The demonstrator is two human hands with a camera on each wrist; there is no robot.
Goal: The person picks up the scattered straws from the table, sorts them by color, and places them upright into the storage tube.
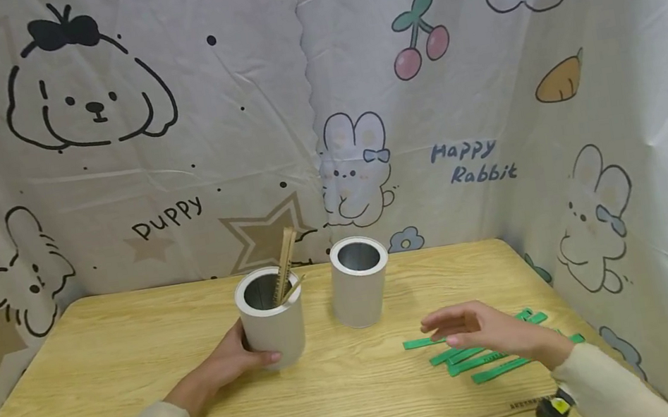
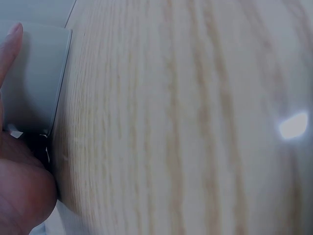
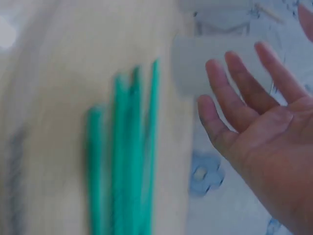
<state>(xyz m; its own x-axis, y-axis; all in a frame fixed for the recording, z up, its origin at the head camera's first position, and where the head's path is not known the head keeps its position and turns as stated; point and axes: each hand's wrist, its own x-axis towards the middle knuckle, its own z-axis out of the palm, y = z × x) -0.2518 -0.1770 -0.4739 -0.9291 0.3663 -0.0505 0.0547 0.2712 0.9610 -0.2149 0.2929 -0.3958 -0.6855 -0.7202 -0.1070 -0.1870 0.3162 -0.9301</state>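
Head view: A person's right hand (image 1: 489,330), the nearer of the two, hovers above loose green strips (image 1: 480,362) on a wood-grain desk (image 1: 347,392), most of them at its five o'clock, long axes running roughly from eight to two. At its nine o'clock, the left hand (image 1: 233,360) grips a pale canister (image 1: 277,334) holding tan sticks (image 1: 283,265); a second canister (image 1: 359,297) stands at ten. Left wrist view: The left fingers (image 2: 9,46) lie against the canister's smooth wall; their full wrap cannot be told here. Right wrist view: The right fingers (image 3: 225,90) are spread, holding nothing, with the strips, slim, bright green and blurred, at their eight o'clock.
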